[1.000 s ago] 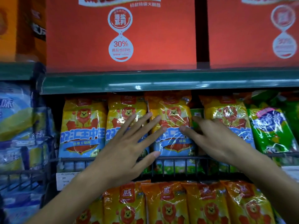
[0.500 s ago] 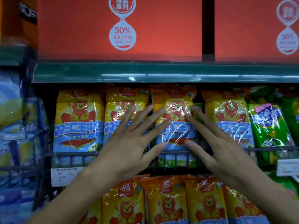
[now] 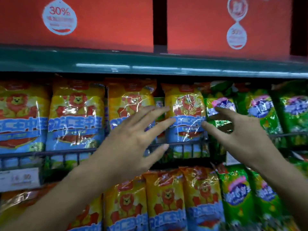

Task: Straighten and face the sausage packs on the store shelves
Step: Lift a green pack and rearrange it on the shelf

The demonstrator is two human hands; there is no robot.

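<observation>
While we reach into middle shelf, left hand spreads fingers wide across yellow lion sausage pack behind wire rail; right hand, fingers splayed, holding nothing, sits beside it, against green pack.

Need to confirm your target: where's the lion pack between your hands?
In the head view, the lion pack stands right of centre on the middle shelf behind the wire rail, between the left hand and right hand, beside a green pack.
</observation>
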